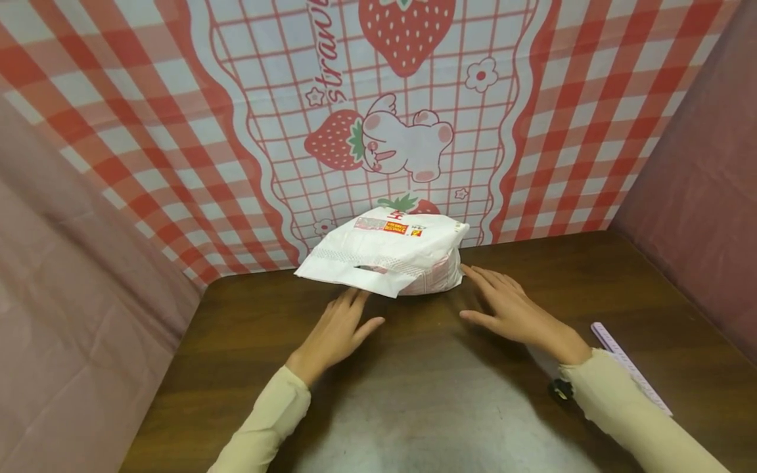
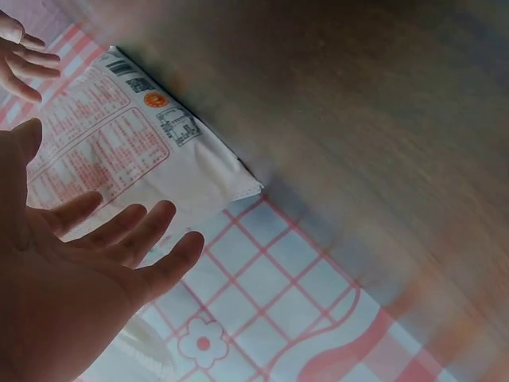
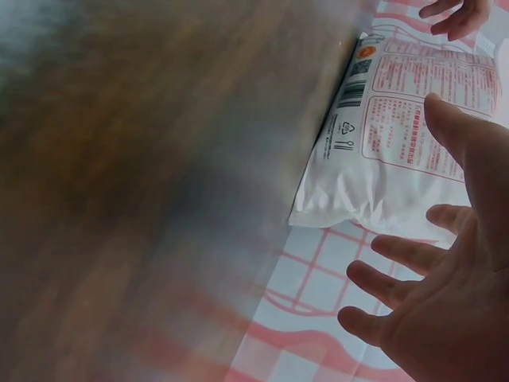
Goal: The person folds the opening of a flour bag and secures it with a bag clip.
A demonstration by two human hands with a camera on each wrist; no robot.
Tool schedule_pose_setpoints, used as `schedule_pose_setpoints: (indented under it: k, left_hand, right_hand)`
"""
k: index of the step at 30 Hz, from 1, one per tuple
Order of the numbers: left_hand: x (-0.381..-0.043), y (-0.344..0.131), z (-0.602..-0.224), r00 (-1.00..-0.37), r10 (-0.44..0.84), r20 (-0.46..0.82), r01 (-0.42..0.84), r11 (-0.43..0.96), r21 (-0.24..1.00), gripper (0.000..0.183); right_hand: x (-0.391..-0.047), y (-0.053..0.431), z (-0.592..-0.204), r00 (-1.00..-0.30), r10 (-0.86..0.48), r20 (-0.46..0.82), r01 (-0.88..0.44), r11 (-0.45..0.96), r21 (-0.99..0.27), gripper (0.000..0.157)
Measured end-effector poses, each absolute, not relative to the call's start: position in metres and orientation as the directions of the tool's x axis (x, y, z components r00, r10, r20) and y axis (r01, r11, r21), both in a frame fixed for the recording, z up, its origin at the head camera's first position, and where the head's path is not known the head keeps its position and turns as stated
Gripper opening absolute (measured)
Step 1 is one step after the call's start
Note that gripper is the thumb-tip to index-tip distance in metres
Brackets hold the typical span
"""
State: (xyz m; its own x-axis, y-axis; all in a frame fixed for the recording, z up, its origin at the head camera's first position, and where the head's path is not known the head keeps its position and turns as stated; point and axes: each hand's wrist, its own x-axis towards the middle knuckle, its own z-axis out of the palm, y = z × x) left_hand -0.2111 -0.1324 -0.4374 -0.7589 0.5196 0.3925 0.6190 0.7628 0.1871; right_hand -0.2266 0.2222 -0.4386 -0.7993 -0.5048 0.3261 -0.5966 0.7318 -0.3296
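white bag [image 1: 408,243] at the far edge of the table [image 1: 408,394], by the checked cloth [image 1: 579,144], its handle flap [image 1: 334,270] leaning toward the left hand [image 1: 339,330]; right hand [image 1: 513,310] just beside it. both hold nothing, fingers extended. an uneven push could topple it forward.

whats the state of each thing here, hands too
white bag, resting at the back of the table, handle slot showing; whether sealed, cannot tell
left hand, fingers spread, holding nothing
right hand, fingers out, holding nothing; contact with bag unclear
purple strip, lying flat on the table
strawberry cloth, hanging behind the bag
pink drapes, hanging at both sides
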Motion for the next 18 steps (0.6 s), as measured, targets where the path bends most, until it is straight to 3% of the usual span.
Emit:
schedule_pose_setpoints:
  k: [7,14,18]
  left_hand:
    - [-0.227,-0.121,-0.436,-0.736,0.537,0.413,0.652,0.727,0.216,0.080]
    - [-0.239,-0.117,-0.431,-0.790,0.489,0.370,0.607,0.711,0.354,0.078]
    - [-0.247,-0.116,-0.429,-0.781,0.502,0.371,0.622,0.674,0.398,0.074]
  right_hand:
    - [-0.239,0.218,-0.435,-0.825,-0.489,0.285,-0.565,0.716,-0.410,0.091]
    - [-0.252,0.212,-0.435,-0.841,-0.478,0.252,-0.538,0.694,-0.478,0.098]
    - [-0.259,0.205,-0.434,-0.847,-0.466,0.255,-0.526,0.674,-0.518,0.100]
